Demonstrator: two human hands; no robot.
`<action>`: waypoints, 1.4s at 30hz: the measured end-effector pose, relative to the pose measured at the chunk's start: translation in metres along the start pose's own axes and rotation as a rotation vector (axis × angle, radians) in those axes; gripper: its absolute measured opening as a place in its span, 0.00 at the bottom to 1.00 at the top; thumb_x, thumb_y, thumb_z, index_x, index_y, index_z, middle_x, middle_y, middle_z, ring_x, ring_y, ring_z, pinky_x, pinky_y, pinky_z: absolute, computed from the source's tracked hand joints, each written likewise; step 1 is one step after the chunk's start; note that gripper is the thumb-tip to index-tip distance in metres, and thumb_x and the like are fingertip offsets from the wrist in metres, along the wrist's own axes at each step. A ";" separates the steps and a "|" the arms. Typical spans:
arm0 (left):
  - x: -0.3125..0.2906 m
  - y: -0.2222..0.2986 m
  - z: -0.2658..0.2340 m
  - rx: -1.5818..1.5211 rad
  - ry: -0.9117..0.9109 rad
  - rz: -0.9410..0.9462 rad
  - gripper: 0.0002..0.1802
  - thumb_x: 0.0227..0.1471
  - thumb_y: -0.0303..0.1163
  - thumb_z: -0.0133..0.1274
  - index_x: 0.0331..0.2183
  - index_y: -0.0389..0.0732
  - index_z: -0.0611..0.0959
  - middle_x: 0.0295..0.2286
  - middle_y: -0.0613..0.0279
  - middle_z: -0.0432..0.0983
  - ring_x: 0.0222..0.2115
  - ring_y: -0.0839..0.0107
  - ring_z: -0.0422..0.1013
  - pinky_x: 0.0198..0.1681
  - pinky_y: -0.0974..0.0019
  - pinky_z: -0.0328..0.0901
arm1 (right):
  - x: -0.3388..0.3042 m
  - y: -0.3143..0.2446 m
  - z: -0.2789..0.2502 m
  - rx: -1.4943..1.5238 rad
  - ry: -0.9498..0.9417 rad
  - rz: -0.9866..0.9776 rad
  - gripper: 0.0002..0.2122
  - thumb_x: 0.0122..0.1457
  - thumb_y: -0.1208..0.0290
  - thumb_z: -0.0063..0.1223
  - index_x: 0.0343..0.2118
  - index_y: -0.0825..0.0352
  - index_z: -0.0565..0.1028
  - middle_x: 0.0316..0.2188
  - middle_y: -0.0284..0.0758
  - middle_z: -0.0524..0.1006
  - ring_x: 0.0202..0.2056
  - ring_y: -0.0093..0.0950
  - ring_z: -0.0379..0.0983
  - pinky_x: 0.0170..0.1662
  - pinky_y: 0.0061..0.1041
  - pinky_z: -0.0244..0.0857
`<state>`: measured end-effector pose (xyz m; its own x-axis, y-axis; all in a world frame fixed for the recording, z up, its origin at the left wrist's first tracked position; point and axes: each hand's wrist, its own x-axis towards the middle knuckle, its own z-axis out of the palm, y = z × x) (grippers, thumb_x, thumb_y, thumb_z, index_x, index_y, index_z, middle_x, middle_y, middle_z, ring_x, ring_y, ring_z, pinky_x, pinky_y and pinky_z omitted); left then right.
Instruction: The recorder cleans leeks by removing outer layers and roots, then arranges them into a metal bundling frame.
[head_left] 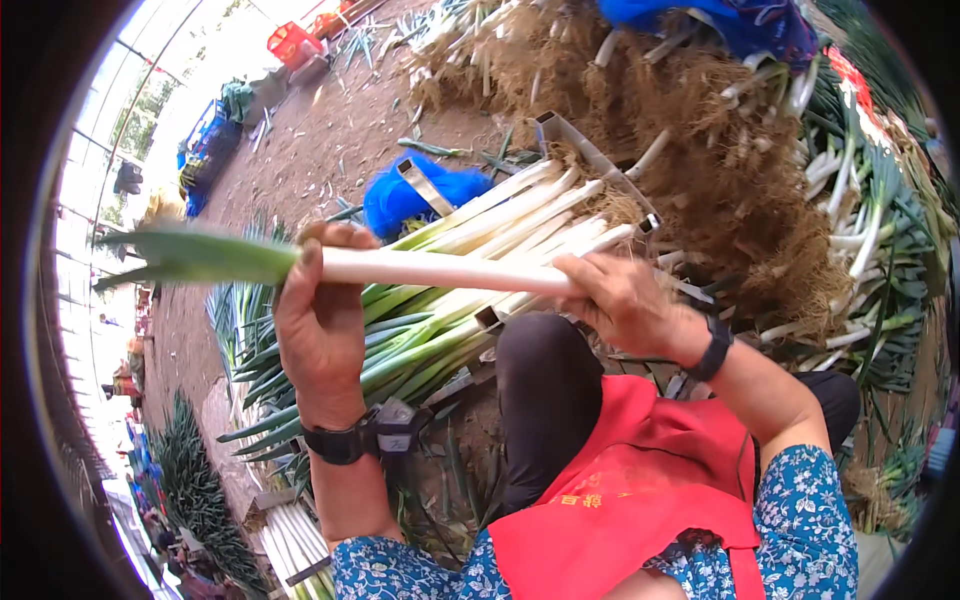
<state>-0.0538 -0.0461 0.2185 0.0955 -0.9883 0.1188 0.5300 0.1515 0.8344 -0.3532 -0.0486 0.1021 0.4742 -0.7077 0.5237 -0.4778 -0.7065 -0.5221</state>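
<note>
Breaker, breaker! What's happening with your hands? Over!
Left hand, right hand: both gripping long white-and-green leek. Leek roughly level, green leaves leftward. Nothing seen blocking it; white-stalked leeks beneath.

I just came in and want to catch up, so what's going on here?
Someone in a red apron is handling one long leek. The left hand grips it near its green leaves; the right hand holds its white end, hiding the tip. Below it, a pile of leeks lies among metal bars, with a heap of rooted leeks beyond.
</note>
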 end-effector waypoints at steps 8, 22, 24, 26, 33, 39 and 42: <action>0.014 -0.072 -0.143 -0.045 0.231 -0.338 0.19 0.61 0.37 0.49 0.50 0.35 0.75 0.46 0.50 0.77 0.50 0.57 0.72 0.53 0.52 0.67 | 0.101 0.108 0.096 -0.257 -0.119 -0.210 0.16 0.54 0.70 0.57 0.47 0.60 0.77 0.26 0.35 0.74 0.29 0.35 0.74 0.33 0.36 0.67; 0.119 -0.148 -0.222 1.923 -0.380 0.209 0.12 0.50 0.30 0.56 0.39 0.40 0.83 0.35 0.53 0.76 0.38 0.52 0.70 0.43 0.53 0.64 | 0.120 0.249 0.174 -0.186 -0.356 0.453 0.07 0.46 0.75 0.53 0.28 0.65 0.81 0.31 0.48 0.78 0.34 0.43 0.77 0.40 0.40 0.72; 0.127 -0.160 -0.231 1.803 -0.333 0.117 0.11 0.51 0.29 0.54 0.37 0.38 0.84 0.34 0.51 0.76 0.39 0.53 0.70 0.44 0.54 0.64 | 0.097 0.265 0.200 -0.350 -0.138 0.488 0.08 0.44 0.78 0.55 0.29 0.64 0.82 0.31 0.46 0.79 0.36 0.40 0.77 0.42 0.37 0.72; 0.115 -0.149 -0.320 1.958 -0.369 0.165 0.12 0.52 0.31 0.52 0.37 0.37 0.84 0.35 0.48 0.75 0.40 0.50 0.69 0.47 0.52 0.62 | 0.149 0.219 0.217 -0.315 -0.547 0.541 0.09 0.44 0.74 0.58 0.31 0.60 0.82 0.36 0.43 0.80 0.45 0.40 0.74 0.49 0.39 0.68; 0.136 -0.162 -0.278 1.748 -0.369 0.049 0.05 0.48 0.26 0.55 0.29 0.35 0.80 0.28 0.54 0.74 0.32 0.56 0.69 0.40 0.57 0.62 | 0.112 0.147 -0.010 -0.359 0.462 -0.061 0.05 0.51 0.78 0.49 0.31 0.66 0.73 0.26 0.39 0.74 0.30 0.36 0.73 0.35 0.37 0.67; 0.164 -0.160 -0.246 2.004 -0.467 -0.381 0.14 0.53 0.40 0.51 0.33 0.41 0.84 0.38 0.51 0.80 0.35 0.48 0.75 0.37 0.48 0.70 | -0.097 0.259 -0.219 -0.944 0.553 0.927 0.10 0.56 0.84 0.38 0.25 0.70 0.74 0.21 0.39 0.74 0.32 0.34 0.75 0.37 0.37 0.71; 0.173 -0.149 -0.285 2.312 -0.527 -0.305 0.16 0.53 0.39 0.51 0.38 0.39 0.83 0.38 0.48 0.78 0.39 0.50 0.74 0.41 0.52 0.68 | -0.124 0.265 -0.253 -0.757 0.397 1.424 0.32 0.57 0.62 0.54 0.58 0.78 0.59 0.61 0.57 0.59 0.62 0.49 0.58 0.61 0.43 0.58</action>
<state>0.1237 -0.2346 -0.0388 -0.1037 -0.9455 -0.3085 -0.9668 0.1686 -0.1919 -0.7259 -0.1472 0.0689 -0.7773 -0.6145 0.1347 -0.6188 0.7083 -0.3396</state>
